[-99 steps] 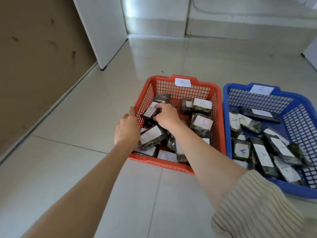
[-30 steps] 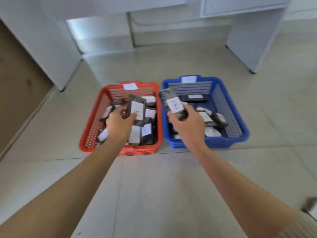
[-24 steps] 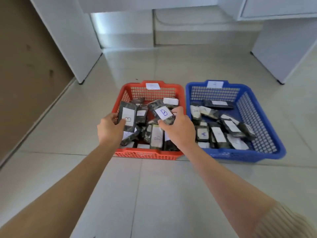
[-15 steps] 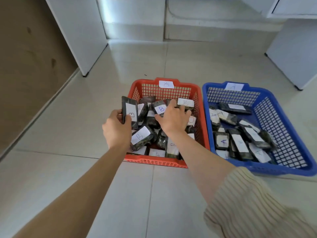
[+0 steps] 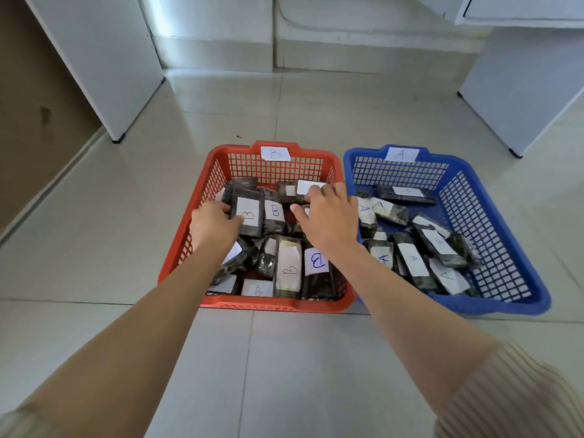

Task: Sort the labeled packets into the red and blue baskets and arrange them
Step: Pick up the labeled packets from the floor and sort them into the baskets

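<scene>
Two baskets stand side by side on the floor. The red basket (image 5: 319,159), tagged B, holds several dark packets with white B labels. The blue basket (image 5: 505,235), tagged A, holds several packets labelled A. My left hand (image 5: 213,227) is inside the red basket and grips a dark B packet (image 5: 248,216), which lies flat among the others. My right hand (image 5: 328,219) hovers over the red basket's right side with its fingers spread, the fingertips touching a white-labelled packet (image 5: 308,186) at the back.
Pale floor tiles (image 5: 284,358) surround the baskets. A white cabinet panel (image 5: 104,58) stands at the back left and another white unit (image 5: 521,86) at the back right. A brown wall (image 5: 28,105) runs along the left.
My left hand has lowered its B packet from upright at the basket's left rim to flat inside the basket. My right hand let go of its B packet and reached to the back right.
</scene>
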Demonstrator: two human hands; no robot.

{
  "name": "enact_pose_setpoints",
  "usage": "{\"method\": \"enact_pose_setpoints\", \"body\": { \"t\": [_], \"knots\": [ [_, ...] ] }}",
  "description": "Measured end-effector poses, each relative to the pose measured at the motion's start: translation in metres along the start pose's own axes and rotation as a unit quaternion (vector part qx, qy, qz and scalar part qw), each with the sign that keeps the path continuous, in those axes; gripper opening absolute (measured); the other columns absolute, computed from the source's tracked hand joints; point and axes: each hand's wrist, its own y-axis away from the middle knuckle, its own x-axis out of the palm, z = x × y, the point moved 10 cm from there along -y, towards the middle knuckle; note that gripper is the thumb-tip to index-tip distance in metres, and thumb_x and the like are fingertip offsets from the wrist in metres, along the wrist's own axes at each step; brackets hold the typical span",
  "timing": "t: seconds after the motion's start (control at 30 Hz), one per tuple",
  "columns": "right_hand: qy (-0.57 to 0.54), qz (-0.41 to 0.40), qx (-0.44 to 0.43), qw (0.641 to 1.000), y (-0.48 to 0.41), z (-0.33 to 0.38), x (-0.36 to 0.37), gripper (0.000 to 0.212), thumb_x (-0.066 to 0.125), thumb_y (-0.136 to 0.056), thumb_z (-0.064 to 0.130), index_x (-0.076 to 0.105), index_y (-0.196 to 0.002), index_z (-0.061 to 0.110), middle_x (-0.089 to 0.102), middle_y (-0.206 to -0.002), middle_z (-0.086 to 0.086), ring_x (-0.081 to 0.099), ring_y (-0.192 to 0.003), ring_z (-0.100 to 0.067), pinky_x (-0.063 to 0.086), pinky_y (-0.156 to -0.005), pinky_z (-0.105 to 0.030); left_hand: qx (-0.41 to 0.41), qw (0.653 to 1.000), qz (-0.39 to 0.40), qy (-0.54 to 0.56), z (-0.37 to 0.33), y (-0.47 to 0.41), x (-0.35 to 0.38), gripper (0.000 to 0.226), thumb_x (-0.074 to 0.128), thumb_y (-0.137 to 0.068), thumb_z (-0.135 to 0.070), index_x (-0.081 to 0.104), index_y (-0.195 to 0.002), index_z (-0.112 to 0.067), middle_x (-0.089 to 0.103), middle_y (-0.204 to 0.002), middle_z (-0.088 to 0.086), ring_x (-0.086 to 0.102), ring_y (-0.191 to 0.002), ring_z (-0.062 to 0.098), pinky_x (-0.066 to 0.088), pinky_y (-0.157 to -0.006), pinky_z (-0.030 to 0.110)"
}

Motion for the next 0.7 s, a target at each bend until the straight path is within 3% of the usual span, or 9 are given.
{"method": "enact_pose_setpoints", "body": {
  "t": [0.2, 0.37, 0.5, 0.7],
  "knots": [
    [-0.034, -0.020, -0.025, 0.999, 0.027, -0.043, -0.013, 0.045, 0.040, -0.097, 0.043, 0.052, -0.127, 0.012, 0.054, -0.130, -0.006, 0.043, -0.125, -0.025, 0.035, -0.097, -0.039, 0.167, 0.977, -0.095, -0.094, -0.070, 0.029, 0.005, 0.034, 0.053, -0.092, -0.027, 0.058, -0.121, -0.011, 0.055, -0.125, 0.010, 0.045, -0.115, 0.031, 0.039, -0.094, 0.045],
    [-0.034, -0.005, 0.006, 0.999, 0.069, -0.140, -0.034, 0.042, 0.046, -0.096, 0.035, 0.052, -0.129, 0.011, 0.053, -0.134, -0.007, 0.044, -0.128, -0.027, 0.035, -0.102, -0.041, 0.301, 0.938, 0.025, -0.169, -0.175, 0.096, 0.087, 0.040, 0.041, -0.095, -0.040, 0.056, -0.122, -0.015, 0.051, -0.130, 0.007, 0.040, -0.123, 0.028, 0.032, -0.096, 0.043],
    [-0.006, -0.012, 0.098, 0.995, 0.125, -0.246, -0.051, 0.041, 0.048, -0.094, 0.034, 0.054, -0.128, 0.012, 0.056, -0.131, -0.006, 0.048, -0.124, -0.028, 0.035, -0.102, -0.040, 0.404, 0.875, 0.148, -0.221, -0.246, 0.177, 0.164, 0.050, 0.035, -0.095, -0.049, 0.051, -0.129, -0.016, 0.046, -0.136, 0.005, 0.036, -0.128, 0.025, 0.031, -0.099, 0.043],
    [-0.046, -0.089, 0.260, 0.960, 0.220, -0.365, -0.081, 0.037, 0.048, -0.096, 0.031, 0.053, -0.127, 0.011, 0.054, -0.131, -0.006, 0.048, -0.121, -0.026, 0.037, -0.097, -0.038, 0.542, 0.808, 0.180, -0.146, -0.314, 0.302, 0.228, 0.042, 0.042, -0.094, -0.043, 0.054, -0.124, -0.018, 0.054, -0.127, 0.003, 0.044, -0.121, 0.024, 0.034, -0.094, 0.039]
  ]
}}
